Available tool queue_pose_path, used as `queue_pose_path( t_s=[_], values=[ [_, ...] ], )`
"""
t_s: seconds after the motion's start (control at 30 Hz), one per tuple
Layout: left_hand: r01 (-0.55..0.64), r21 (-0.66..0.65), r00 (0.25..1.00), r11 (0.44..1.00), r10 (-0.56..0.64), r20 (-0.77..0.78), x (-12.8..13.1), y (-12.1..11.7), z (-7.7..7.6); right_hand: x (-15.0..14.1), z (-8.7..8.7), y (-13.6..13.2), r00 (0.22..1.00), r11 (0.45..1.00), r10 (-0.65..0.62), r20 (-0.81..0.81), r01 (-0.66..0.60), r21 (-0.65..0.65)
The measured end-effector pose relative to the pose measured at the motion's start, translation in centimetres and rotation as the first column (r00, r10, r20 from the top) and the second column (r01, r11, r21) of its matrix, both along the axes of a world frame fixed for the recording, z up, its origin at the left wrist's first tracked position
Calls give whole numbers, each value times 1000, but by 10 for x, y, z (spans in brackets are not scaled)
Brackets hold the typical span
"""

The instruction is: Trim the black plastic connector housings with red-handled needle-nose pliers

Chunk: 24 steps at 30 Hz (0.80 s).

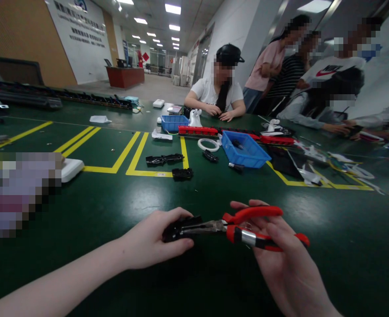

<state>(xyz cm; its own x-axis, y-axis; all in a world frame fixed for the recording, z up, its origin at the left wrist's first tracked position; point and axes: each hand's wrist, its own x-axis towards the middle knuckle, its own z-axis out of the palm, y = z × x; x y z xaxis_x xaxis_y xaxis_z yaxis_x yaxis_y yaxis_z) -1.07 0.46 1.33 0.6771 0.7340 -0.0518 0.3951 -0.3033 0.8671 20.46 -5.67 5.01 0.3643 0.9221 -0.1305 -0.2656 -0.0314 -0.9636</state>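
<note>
My left hand [163, 240] is closed around a small black plastic part [172, 231], thumb in front and fingers behind it. In my right hand [280, 246] lies a pair of needle-nose pliers [243, 233] with red and black handles. The long metal jaws point left and reach the black part; whether they grip it I cannot tell. Palm up, the right hand has its thumb over the lower handle, with the fingers behind the handles. Farther off on the green table [141, 198] are similar black parts [164, 159], one of them [182, 174] near the yellow tape corner.
A blue bin [243, 149] with dark pieces inside stands right of centre, beside a white ring [209, 145]. Red strips [198, 130] lie behind it. At left is a white box [72, 170]. Across the table sits a person in a black cap [225, 94]; others are at right.
</note>
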Motion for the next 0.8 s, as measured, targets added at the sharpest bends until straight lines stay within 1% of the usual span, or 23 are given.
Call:
queue_pose_path(
  t_s=[0.13, 0.23, 0.3, 0.37, 0.6, 0.8],
  values=[
    [11, 15, 1000, 1000, -10, -9, 0, 1, -4, 10, -11, 4, 999, 999, 37, 16, -37, 16],
    [21, 19, 1000, 1000, -21, -13, 0, 1, -5, 16, -20, 7, 998, 998, 57, 15, -57, 13],
    [21, 33, 1000, 999, -20, -19, 0, 0, -4, 16, -23, 7, 998, 998, 65, 9, -65, 15],
    [16, 46, 1000, 999, -15, -19, 0, 0, -3, 14, -22, 6, 998, 998, 66, 11, -66, 12],
    [24, 53, 999, 998, -22, -28, -1, -3, -2, 3, -9, -2, 999, 999, 32, 29, -32, -9],
    [34, 88, 995, 996, -25, -100, 1, -3, -4, 4, -12, 0, 999, 997, 48, -24, -50, -67]
  ],
)
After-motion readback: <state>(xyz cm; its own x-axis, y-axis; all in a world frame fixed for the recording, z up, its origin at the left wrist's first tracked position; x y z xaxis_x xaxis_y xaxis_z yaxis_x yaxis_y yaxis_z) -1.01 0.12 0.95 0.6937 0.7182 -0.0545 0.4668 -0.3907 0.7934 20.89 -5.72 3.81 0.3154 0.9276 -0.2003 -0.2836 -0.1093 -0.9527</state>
